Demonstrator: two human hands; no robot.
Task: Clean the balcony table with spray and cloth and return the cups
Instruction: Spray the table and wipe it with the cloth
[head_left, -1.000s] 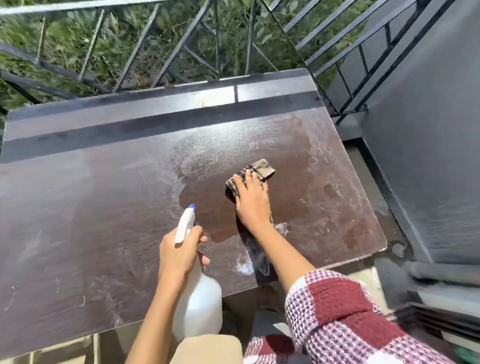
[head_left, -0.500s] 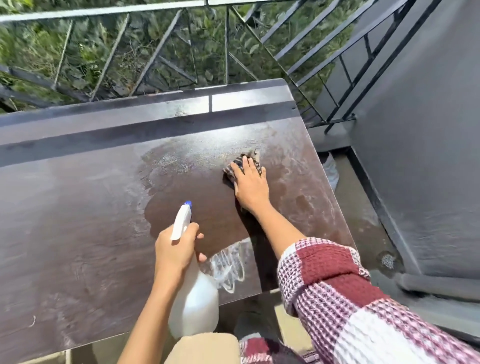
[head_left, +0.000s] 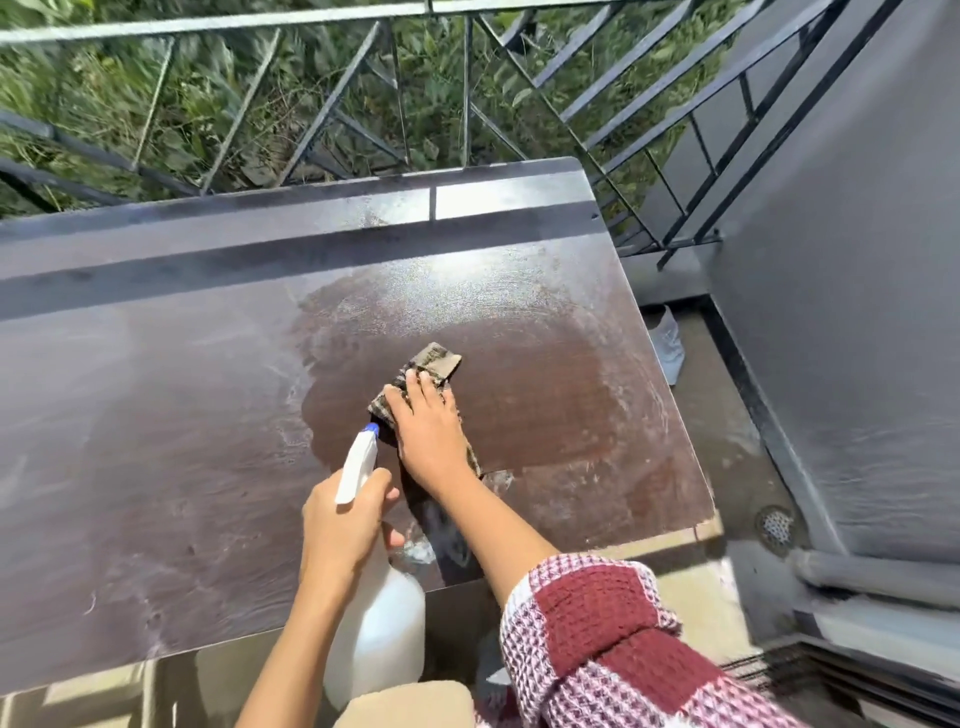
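Inside tbl (head_left: 156, 415) edges: R hand (head_left: 431, 436), cloth (head_left: 439, 361)

table top (head_left: 156, 415): dark brown wood-grain board, matt and dusty, pale streaks at left and along the edges
wet patch (head_left: 519, 405): same board, darker, smooth, sheen with sun glare on its far side
cloth (head_left: 439, 361): woven fabric, brown-beige check, matt, coarse weave
spray bottle (head_left: 379, 639): white plastic, smooth, semi-matt
trigger head (head_left: 358, 462): white plastic, blue tip
railing (head_left: 332, 104): metal bars, dark paint, slight gloss
wall (head_left: 857, 260): grey, matt, finely rough
sleeve (head_left: 597, 623): waffle-knit cloth, red and white, matt
floor drain (head_left: 775, 525): metal grate, dull
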